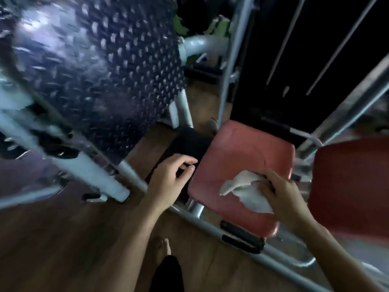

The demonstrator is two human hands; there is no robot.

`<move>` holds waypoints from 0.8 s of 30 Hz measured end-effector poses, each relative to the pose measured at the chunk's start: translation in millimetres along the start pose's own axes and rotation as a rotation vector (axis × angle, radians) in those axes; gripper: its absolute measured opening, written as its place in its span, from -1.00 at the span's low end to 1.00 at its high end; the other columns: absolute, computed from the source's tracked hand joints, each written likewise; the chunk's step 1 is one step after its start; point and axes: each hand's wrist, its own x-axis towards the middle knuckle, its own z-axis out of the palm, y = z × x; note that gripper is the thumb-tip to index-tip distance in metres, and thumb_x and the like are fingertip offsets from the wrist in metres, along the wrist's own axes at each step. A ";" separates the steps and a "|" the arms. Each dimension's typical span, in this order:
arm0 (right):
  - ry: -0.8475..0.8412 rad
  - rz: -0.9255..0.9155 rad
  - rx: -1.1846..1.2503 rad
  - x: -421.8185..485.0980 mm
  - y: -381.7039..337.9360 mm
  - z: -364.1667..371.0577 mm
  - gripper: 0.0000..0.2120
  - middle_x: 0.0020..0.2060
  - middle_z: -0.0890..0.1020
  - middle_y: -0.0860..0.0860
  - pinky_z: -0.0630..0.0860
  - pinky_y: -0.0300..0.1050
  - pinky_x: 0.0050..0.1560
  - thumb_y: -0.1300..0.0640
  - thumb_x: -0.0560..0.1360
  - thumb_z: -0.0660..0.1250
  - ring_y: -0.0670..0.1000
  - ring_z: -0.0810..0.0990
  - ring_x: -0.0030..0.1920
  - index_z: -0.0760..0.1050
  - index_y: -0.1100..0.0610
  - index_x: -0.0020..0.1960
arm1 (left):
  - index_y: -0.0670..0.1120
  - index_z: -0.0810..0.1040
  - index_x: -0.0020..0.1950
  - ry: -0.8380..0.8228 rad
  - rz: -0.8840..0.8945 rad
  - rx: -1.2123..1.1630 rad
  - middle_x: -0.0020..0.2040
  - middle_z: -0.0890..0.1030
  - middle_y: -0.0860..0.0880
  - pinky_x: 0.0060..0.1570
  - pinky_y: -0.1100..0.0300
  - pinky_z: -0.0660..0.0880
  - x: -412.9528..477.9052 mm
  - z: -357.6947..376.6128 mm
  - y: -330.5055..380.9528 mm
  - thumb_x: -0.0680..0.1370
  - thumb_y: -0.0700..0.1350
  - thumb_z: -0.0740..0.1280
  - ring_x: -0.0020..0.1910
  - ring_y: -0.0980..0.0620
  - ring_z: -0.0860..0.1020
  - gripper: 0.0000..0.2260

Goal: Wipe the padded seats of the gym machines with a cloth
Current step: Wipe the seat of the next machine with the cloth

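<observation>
Dim gym floor: right hand (pixel 288 199) grips crumpled white cloth (pixel 244 191) on red padded seat (pixel 248 152), left hand (pixel 170 180) loose, holding nothing.

Pretty dim in here, most of the light is just a bluish glare bouncing off the big checker-plate footplate (pixel 94 60) on my left (blurry, but you can make out the raised tread pattern). The floor (pixel 63 239) is brown wood-look planks, with a black mat (pixel 189 142) lying on it between the machines. Pale painted frame tubes (pixel 101 175) slant from under the plate down to the floor. Ahead there's a grey steel upright (pixel 232 60), and right of it a black panel (pixel 252 91) with two thin metal rods (pixel 284 43) slanting across. Something green (pixel 221 28) sits way at the back near a curved pale pipe (pixel 202 45), can't tell what it is
</observation>
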 end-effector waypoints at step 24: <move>0.020 0.290 -0.331 66.5 163.1 241.9 -0.42 0.60 0.17 -0.05 0.06 0.08 0.57 -0.32 0.59 -0.01 0.01 0.02 0.62 0.26 -0.16 0.55 | -0.11 0.43 0.50 -0.237 -0.123 -0.258 0.54 0.37 0.02 0.53 0.22 0.21 121.4 229.9 -257.3 0.71 -0.19 0.16 0.54 0.16 0.29 -0.66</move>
